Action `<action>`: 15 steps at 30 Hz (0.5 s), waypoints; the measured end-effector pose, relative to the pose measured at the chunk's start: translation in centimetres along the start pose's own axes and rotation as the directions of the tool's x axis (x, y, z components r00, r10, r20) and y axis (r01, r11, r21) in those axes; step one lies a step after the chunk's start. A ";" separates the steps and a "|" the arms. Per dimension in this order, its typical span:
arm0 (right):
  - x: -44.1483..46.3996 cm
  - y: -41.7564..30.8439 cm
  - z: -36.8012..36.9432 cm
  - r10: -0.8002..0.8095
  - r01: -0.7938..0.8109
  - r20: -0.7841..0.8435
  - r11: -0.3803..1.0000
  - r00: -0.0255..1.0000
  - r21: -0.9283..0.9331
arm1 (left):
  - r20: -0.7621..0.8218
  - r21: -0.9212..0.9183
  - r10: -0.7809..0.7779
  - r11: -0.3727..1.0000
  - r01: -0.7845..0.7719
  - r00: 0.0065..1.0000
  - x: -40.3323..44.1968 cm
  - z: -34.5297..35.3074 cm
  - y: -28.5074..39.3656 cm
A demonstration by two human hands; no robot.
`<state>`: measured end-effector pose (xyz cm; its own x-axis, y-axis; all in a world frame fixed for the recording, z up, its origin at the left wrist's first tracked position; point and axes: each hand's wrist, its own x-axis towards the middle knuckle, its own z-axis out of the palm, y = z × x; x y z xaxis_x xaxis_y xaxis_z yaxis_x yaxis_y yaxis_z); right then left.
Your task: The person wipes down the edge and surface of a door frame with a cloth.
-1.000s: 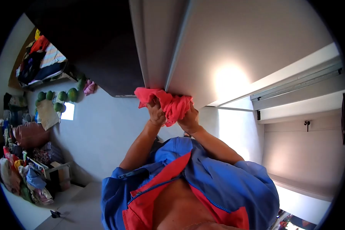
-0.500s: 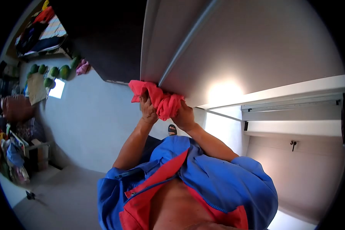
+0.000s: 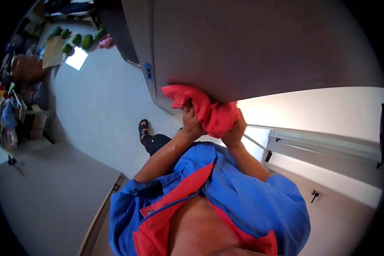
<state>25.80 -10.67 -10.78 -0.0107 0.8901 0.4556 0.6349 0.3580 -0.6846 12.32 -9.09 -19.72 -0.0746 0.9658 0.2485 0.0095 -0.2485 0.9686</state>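
A bunched red cloth (image 3: 213, 115) spans both my hands, just in front of a large grey-brown panel (image 3: 251, 51). Its upper edge appears to lie against the panel's lower part. My left hand (image 3: 193, 123) is closed on the cloth's left side, with the fingers partly covered by its folds. On the right, my right hand (image 3: 236, 131) grips the other end, and most of its fingers are hidden behind the fabric.
A small blue label (image 3: 148, 71) is on the panel's narrow left side. Several green melon-like fruits (image 3: 87, 42) lie on the floor at the far left, near a pink cloth (image 3: 106, 41). Stacked goods (image 3: 27, 68) line the left wall. A door handle (image 3: 314, 196) shows at right.
Both hands and the red cloth have shifted right along the panel. The view has turned, so the panel's left side with the blue label and a sandalled foot at left now show.
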 end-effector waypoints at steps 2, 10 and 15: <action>1.2 1.2 -1.2 0.091 -0.095 0.030 0.979 0.995 0.178 | 0.077 0.249 0.129 0.958 -0.144 0.989 -0.9 1.7 -0.9; -0.4 11.1 3.1 0.051 -0.092 0.371 0.991 0.927 0.094 | -0.209 0.314 0.325 0.916 -0.251 0.922 -1.4 3.4 -6.0; -0.6 9.4 5.6 0.445 -0.685 0.571 0.658 0.690 0.314 | -0.395 0.275 0.166 0.960 -0.057 0.903 -1.4 1.9 -4.5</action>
<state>27.48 -6.27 -20.67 -0.1656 0.9344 -0.3154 0.1825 -0.2852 -0.9409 14.27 -9.20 -24.45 -0.4599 0.8016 0.3820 0.2875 -0.2726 0.9182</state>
